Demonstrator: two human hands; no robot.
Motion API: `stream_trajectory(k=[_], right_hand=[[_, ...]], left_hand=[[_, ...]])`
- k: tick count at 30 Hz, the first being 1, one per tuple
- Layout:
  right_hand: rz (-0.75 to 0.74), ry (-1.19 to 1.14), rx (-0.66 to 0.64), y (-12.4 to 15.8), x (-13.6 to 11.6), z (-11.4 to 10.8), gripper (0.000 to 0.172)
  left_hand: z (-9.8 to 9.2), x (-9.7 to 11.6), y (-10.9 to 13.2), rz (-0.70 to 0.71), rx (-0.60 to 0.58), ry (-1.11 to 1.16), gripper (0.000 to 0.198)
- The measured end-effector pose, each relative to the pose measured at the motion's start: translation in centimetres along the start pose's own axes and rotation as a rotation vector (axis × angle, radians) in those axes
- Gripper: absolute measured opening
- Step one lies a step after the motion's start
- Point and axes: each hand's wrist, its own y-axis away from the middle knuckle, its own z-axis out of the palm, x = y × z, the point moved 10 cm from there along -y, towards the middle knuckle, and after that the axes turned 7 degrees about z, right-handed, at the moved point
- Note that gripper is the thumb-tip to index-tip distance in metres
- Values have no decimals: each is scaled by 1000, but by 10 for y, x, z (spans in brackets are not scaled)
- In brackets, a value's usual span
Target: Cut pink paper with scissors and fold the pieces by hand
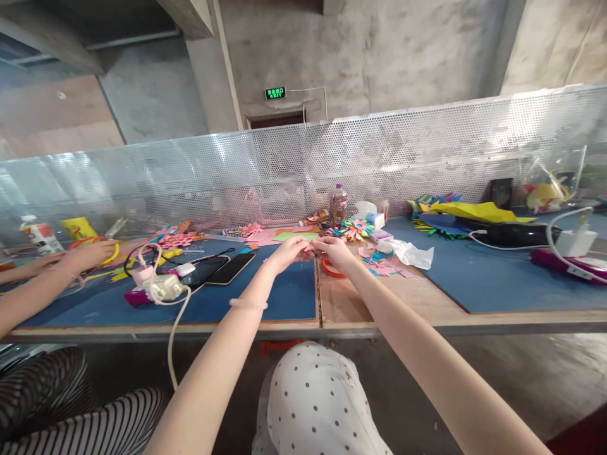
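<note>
My left hand and my right hand meet over the table, fingertips pinched close together. Between them shows a small bit of pink paper, partly covered by the fingers. Orange-red scissors handles lie on the wood just below my right hand, the rest hidden. Behind the hands are a light green paper sheet and pink paper sheets. A multicoloured paper flower sits beyond my right hand, with pink and blue paper scraps beside it.
A phone and a power strip with plugs lie left. A bottle stands before the perforated metal screen. Crumpled white tissue and yellow paper lie right. At far left a co-worker's hand holds yellow-handled scissors.
</note>
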Motion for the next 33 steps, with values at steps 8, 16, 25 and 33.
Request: stream_trajectory(k=[8,16,25,33], right_hand=[[-68,86,105,-2,-3,-12,32],[-99,235,155,-7,-2,-16,29],[-169,334,234,-1,-12,-16,23],[-109,244,117,-2,-6,-13,25]], left_hand=[[-2,2,2,-13,24,-24,29],[-7,15,-1,116,67,-233,27],[-6,17,-4,166,44,-370,29],[-3,7,-3,100,29,-329,28]])
